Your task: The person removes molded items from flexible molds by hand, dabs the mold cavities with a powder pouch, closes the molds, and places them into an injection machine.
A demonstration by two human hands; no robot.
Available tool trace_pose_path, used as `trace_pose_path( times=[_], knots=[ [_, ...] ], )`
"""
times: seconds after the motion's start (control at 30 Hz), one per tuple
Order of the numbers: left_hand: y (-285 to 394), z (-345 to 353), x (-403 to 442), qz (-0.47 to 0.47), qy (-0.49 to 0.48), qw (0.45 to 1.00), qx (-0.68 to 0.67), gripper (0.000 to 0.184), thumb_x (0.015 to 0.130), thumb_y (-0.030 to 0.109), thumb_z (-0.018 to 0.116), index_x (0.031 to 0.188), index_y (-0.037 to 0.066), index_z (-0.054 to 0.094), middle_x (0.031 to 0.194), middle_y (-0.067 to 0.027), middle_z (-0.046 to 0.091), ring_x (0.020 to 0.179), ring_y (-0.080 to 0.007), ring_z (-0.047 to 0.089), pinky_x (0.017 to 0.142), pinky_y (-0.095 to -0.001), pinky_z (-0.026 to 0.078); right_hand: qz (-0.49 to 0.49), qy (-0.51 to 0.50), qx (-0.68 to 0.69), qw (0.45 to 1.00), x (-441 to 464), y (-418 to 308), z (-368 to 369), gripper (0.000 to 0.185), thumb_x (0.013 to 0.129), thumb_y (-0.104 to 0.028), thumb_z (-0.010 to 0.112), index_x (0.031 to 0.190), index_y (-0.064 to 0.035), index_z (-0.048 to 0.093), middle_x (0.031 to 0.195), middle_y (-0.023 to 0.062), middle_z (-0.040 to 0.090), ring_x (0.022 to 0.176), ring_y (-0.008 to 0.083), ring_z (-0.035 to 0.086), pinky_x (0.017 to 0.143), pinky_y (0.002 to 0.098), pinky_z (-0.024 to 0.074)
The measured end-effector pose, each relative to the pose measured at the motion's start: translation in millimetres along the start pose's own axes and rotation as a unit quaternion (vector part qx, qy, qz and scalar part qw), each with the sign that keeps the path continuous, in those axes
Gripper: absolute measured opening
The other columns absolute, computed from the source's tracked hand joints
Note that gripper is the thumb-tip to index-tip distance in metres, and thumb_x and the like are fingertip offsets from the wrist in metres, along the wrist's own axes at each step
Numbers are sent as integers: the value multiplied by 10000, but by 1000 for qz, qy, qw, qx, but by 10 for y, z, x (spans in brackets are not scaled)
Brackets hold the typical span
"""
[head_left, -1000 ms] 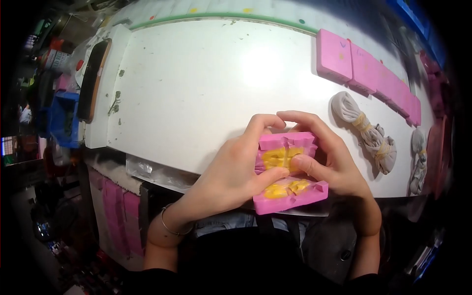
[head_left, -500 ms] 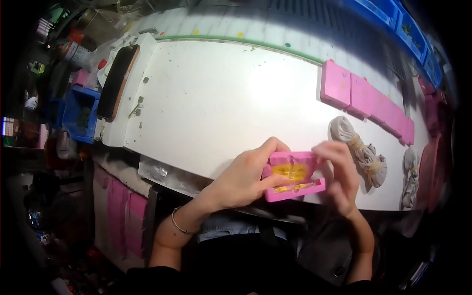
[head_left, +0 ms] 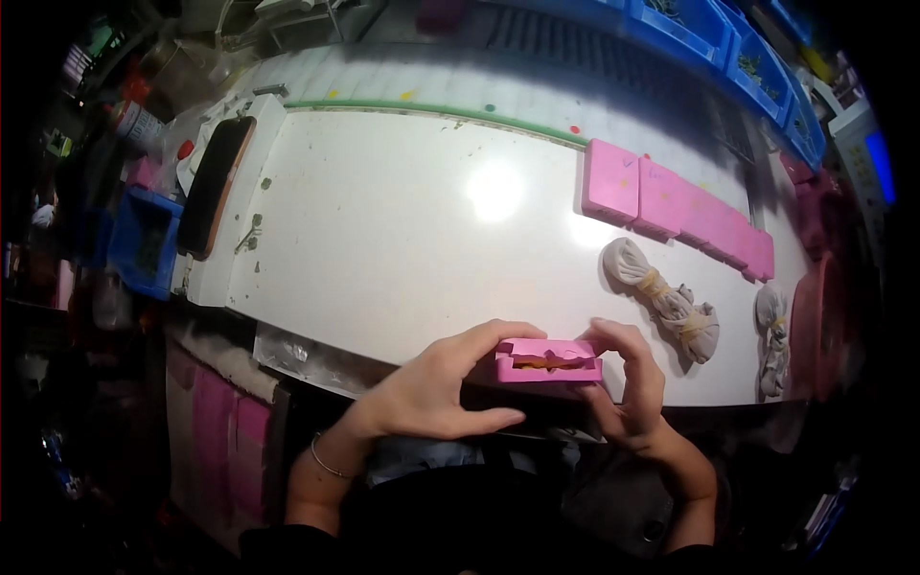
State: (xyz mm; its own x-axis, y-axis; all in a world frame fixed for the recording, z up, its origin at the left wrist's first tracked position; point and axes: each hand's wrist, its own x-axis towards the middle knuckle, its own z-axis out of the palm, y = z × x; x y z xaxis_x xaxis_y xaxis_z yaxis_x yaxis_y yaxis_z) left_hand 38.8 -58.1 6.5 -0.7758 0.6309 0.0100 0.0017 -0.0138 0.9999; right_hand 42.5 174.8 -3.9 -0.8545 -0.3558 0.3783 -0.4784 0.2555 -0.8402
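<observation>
A pink rubber mold [head_left: 548, 372] with yellow inside hangs just past the table's front edge, its two halves folded nearly together with a narrow gap facing me. My right hand [head_left: 632, 383] grips its right end, fingers above and thumb below. At the mold's upper left corner, the outstretched fingers of my left hand [head_left: 431, 379] touch it. The left thumb points right below the mold, apart from it. Whatever lies behind the mold is hidden.
Several pink blocks [head_left: 611, 182] stand in a row at the right of the white table [head_left: 383, 220]. Banded grey cloth bundles [head_left: 666, 299] lie nearer. A phone [head_left: 217, 187] leans at the left edge, blue bins [head_left: 685, 29] stand at the back, and more pink blocks [head_left: 211, 431] sit lower left.
The mold's halves have folded from spread open to nearly together, hiding most of the yellow. My left thumb has come out of it, and my right hand has closed on its right end.
</observation>
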Motion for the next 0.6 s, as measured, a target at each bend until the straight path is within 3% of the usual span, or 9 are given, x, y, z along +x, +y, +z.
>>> trace_pose_path(
  times=[0.07,0.1,0.27,0.37,0.4,0.47,0.53,0.57,0.6],
  knots=[
    [-78,109,5,-31,111,993,41,463,759,86,726,1169,-2,532,1086,-132,598,1009,-186,585,871,-294,474,-17,-60,-75,995,105,-70,-62,446,691,75,659,1115,29,530,965,174,577,834,266,594,751,305,484],
    [-126,147,22,-4,153,987,47,395,743,114,753,1085,-6,595,999,-114,638,930,-179,617,828,-286,491,-5,-50,-64,997,109,-80,-59,404,683,71,671,1068,27,559,904,150,576,821,256,593,729,291,480],
    [-149,237,100,44,168,984,30,324,746,47,735,1043,-16,622,963,-115,655,866,-165,634,770,-271,507,26,-36,-55,998,144,-129,-144,342,692,38,701,1012,13,583,858,135,571,796,238,593,694,301,479],
    [-119,288,135,-19,218,974,61,295,733,13,735,1010,-17,639,900,-101,660,826,-140,620,742,-259,499,14,-79,-27,996,159,-41,-305,350,735,-46,729,1048,2,582,888,117,585,796,216,591,698,293,481],
    [-137,293,144,-36,226,972,45,292,727,2,735,1002,-19,642,877,-100,659,814,-131,613,729,-253,494,33,-74,44,996,205,-35,-417,362,749,-62,721,1076,1,579,920,116,596,829,203,595,719,292,485],
    [-206,281,194,-24,277,961,11,269,690,-46,742,942,-29,648,835,-92,654,784,-129,595,708,-239,481,46,-1,-39,998,303,-76,-830,361,766,-79,707,1092,5,576,967,126,607,862,208,598,744,308,486],
    [-287,203,153,-27,253,967,30,267,800,99,673,1024,-31,605,926,-137,640,820,-188,611,701,-311,505,21,117,-210,970,394,42,-1367,323,801,-53,637,1113,-7,572,1083,135,605,958,218,592,806,317,474],
    [-421,210,113,-12,252,967,25,284,825,104,664,1050,-47,579,889,-127,631,738,-176,601,613,-283,495,69,173,-279,942,473,26,-1647,297,815,-65,615,1105,-13,578,1096,138,603,985,212,592,803,307,469],
    [-509,214,115,-1,256,966,21,302,850,109,655,1076,-64,552,852,-116,621,655,-165,592,525,-254,486,1,255,-254,933,567,158,-1965,266,801,-82,634,1048,-1,584,1053,137,612,948,231,601,783,314,473]
  ],
)
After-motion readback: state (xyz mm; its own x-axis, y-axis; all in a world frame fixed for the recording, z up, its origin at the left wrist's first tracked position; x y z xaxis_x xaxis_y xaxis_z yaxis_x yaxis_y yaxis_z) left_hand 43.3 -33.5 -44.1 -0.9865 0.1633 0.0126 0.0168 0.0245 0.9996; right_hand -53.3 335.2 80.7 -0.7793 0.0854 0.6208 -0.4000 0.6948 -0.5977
